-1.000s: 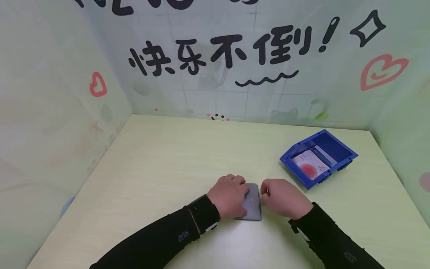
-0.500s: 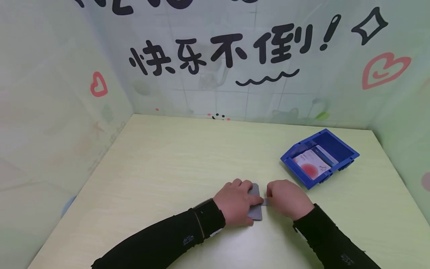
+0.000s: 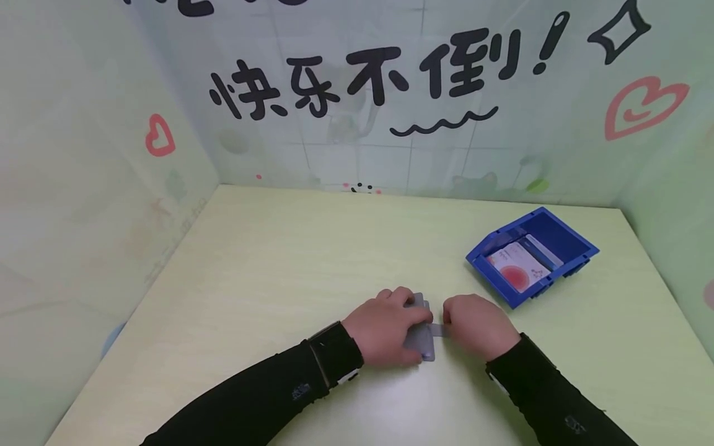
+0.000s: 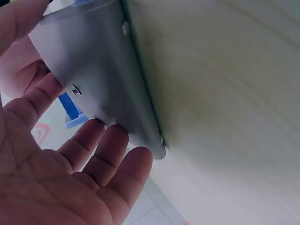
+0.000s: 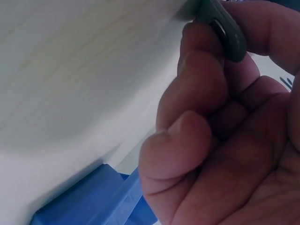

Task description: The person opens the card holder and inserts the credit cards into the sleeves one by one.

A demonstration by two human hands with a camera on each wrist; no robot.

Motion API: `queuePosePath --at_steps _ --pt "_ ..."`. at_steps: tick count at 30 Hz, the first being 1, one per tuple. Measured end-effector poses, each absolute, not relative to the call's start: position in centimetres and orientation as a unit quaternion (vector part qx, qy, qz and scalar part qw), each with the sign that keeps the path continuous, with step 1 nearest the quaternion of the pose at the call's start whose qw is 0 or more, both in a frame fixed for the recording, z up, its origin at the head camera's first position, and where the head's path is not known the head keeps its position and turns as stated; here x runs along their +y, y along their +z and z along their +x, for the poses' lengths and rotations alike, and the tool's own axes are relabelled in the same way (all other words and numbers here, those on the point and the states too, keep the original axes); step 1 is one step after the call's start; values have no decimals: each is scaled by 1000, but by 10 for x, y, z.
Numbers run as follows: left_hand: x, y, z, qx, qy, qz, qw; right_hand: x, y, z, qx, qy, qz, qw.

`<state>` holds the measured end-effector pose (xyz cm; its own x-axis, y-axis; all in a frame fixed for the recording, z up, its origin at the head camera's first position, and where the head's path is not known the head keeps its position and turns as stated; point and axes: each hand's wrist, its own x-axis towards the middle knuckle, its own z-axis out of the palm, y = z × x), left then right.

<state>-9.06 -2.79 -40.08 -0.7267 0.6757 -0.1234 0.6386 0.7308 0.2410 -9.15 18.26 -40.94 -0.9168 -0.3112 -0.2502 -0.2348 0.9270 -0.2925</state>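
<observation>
The wall [image 3: 362,124] read "快乐不倒!"; the left hand [image 3: 385,327] held a grey wallet [image 3: 421,339], its flap [image 3: 439,330] pinched by the right hand [image 3: 478,325], print on the cards [image 3: 515,267] illegible.

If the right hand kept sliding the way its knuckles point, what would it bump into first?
Probably the left hand: the right hand points leftward, pinching a tab of the grey card holder that the left hand holds.

Back wall [image 3: 357,155]: large black Chinese characters "快乐不倒!"
Sleeves [image 3: 301,391]: small pale logos, too small to read
Cards [image 3: 515,266] in blue tray [image 3: 580,244]: print unreadable
</observation>
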Motion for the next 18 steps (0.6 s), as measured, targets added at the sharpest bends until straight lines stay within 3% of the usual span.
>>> queuePosePath --at_steps 18 --pt "-51 -377 -98 929 193 291 120 181 -408 -92 969 -128 -136 163"
